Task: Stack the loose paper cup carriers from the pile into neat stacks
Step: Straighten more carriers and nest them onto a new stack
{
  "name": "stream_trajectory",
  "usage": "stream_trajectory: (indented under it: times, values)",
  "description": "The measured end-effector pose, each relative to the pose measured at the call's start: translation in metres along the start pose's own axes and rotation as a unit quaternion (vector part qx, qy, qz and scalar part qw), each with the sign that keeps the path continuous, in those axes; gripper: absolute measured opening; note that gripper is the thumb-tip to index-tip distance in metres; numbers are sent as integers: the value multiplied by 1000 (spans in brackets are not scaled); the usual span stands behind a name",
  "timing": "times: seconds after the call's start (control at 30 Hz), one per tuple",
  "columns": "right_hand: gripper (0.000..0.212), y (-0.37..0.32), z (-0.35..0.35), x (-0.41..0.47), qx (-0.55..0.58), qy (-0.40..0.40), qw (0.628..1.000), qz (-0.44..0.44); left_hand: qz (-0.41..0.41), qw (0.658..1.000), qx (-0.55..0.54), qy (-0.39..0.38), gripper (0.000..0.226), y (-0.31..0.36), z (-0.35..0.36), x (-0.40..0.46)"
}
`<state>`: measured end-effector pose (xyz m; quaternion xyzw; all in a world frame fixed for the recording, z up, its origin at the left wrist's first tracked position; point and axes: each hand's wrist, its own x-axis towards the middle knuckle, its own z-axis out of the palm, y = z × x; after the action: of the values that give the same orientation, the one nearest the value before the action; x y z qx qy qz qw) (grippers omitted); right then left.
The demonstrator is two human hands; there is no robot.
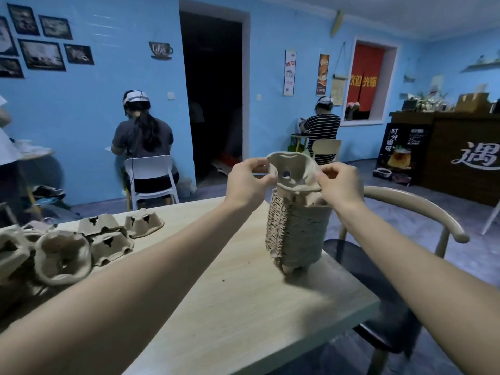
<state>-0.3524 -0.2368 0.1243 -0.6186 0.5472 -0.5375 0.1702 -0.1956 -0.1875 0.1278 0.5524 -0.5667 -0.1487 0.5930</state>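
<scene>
Head-camera view showed our left hand (247, 182) and right hand (339, 184) each pinching an edge of one pulp cup carrier (293, 173), tilted above the tall stack (296, 234) on the wooden table (230, 293). Loose carriers (105, 239) waited at left. We judged it needed levelling, its cups aligned, before pressing down.

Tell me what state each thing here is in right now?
Top carrier: tilted, pinched at both sides, not yet seated.
Stack: upright, tall, near the table's right edge.
Loose carriers: unstacked, piled at left.
Left hand: fingers pinching the carrier's rim.
Right hand: same.
Doorway: open, dark.
</scene>
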Motion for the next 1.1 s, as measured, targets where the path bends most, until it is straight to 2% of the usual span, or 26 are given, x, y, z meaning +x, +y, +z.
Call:
stream_trajectory:
  times: [0.13,0.37,0.5,0.57,0.83,1.1]
  values:
    - [20,11,-11,4,-17,6,1000,14,-26,999,-30,-16,37,4,20,4]
    - [22,28,-12,3,-30,-11,999,30,-57,998,0,-28,40,-8,32,-1]
    - [19,32,-7,2,-36,-34,999,17,-62,997,36,-23,35,-12,33,-3]
    - [24,34,-5,1,-50,-60,997,5,-60,996,59,-23,34,-14,32,-3]
    - [32,43,-1,-7,-66,-119,991,-3,-52,983,162,-71,31,-21,33,-5]
    - [33,32,-1,-17,-79,-77,993,-47,-8,979,191,-69,36,-21,17,-22]
